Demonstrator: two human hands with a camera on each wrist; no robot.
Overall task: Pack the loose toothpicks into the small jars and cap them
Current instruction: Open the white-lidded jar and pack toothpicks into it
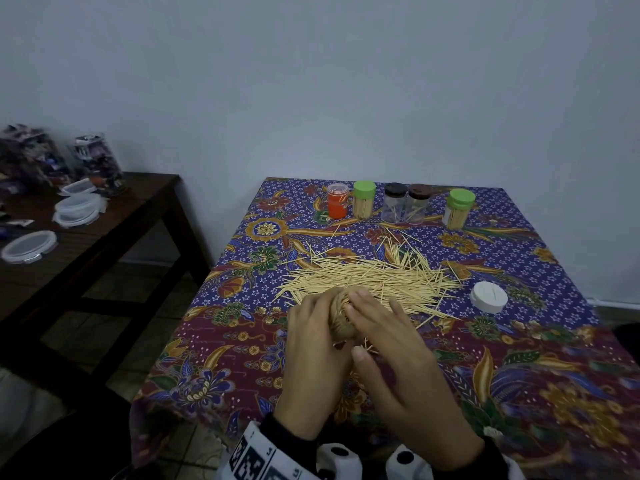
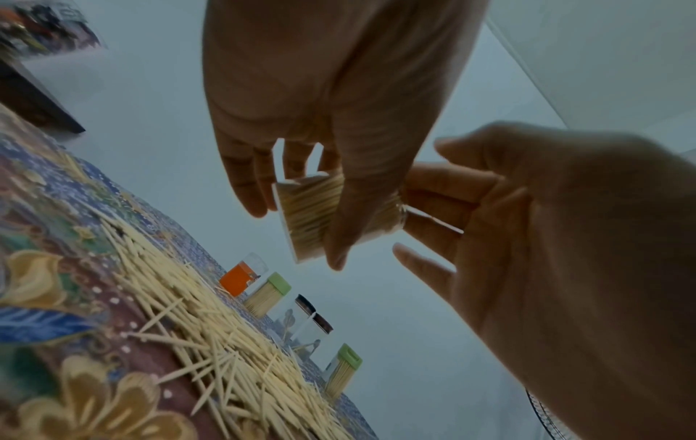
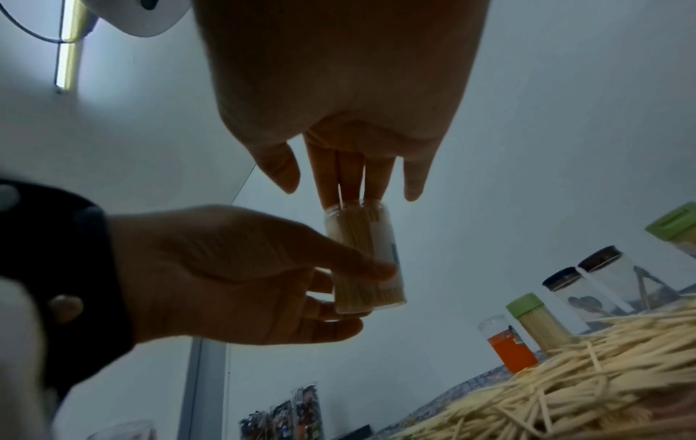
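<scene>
Held in our left hand (image 3: 226, 274), thumb across the front and fingers curled behind, is a clear jar (image 3: 363, 256) packed full of toothpicks, raised above the near edge of the pile (image 1: 367, 282). Our right hand (image 3: 350, 98) is flat-fingered, three straight fingertips (image 3: 352, 184) pressing on the jar's open mouth; it grips nothing.

White cap (image 1: 489, 296) lies on the cloth (image 1: 519, 358) to our right, well apart from the jar. Five other jars stand along the far edge, among them two green-capped ones (image 1: 363, 199) full of picks.

Step, as we judge it: tamping the picks level before capping.

Risks:
- Jar looks crammed. Picks standing proud of the rim would stop the cap seating.
- Mouth is uncovered once the right hand lifts to fetch the cap. A tilt then would spill picks back out.
- Smooth plastic, thumb-and-finger hold. Pushing hard on the mouth could slide the jar down through the left hand.
</scene>
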